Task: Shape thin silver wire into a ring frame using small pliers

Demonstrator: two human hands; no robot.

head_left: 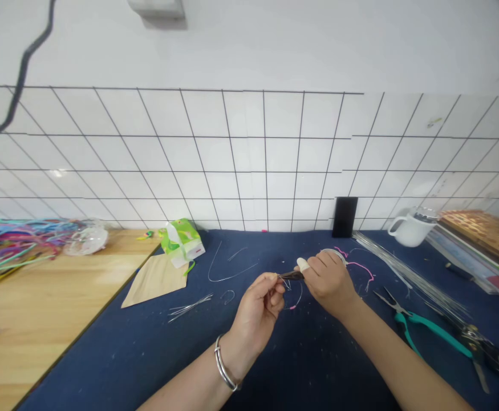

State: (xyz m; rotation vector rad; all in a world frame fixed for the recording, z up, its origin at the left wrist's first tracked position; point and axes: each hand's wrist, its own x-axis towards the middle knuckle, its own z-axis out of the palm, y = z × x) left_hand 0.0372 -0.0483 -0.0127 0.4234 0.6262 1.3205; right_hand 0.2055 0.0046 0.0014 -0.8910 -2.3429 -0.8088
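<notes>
My right hand (328, 282) is closed around a dark pair of pliers (291, 275), its jaws pointing left. A white covering wraps one finger of that hand. My left hand (261, 308), with a silver bangle at the wrist, pinches thin wire at the tips of the jaws. Below the jaws a thin wire loop (300, 298) hangs with a small pink piece (292, 308) on it. Just beyond my right hand lie a pink-wrapped wire (362, 266) and a pale round object, mostly hidden by the hand.
Teal-handled pliers (435, 328) lie at right beside dark-handled cutters (474, 337). A bundle of straight wires (412, 277) stretches behind them, near a white mug (409, 229). Cut wires (190, 307), a green packet (181, 238) and a thin wooden sheet (157, 279) are at left.
</notes>
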